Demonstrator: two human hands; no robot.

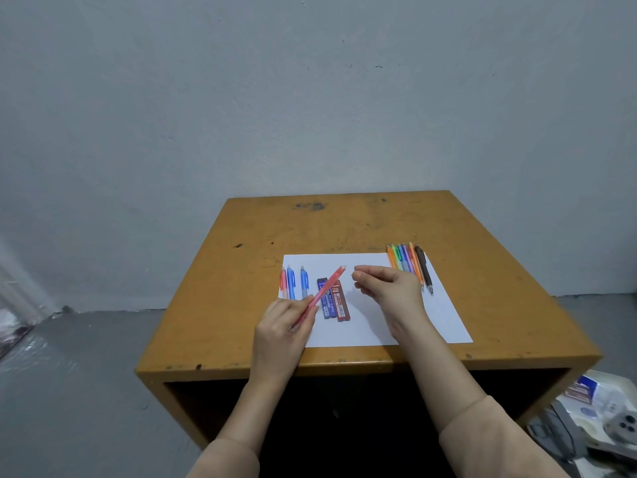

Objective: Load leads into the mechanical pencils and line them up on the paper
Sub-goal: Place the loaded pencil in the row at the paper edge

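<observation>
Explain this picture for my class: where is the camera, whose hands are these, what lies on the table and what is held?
There is no machine here. One camera sits on a person's head and looks down at their two hands. A wooden table holds a white sheet of paper. At its left edge lie three pencils, one red, two blue. In the middle lie two lead boxes, blue and red. At the far right corner lies a bunch of coloured pencils. The left hand grips a red pencil, held at a slant. The right hand hovers near its upper end, fingers pinched; whether they hold anything is too small to tell.
</observation>
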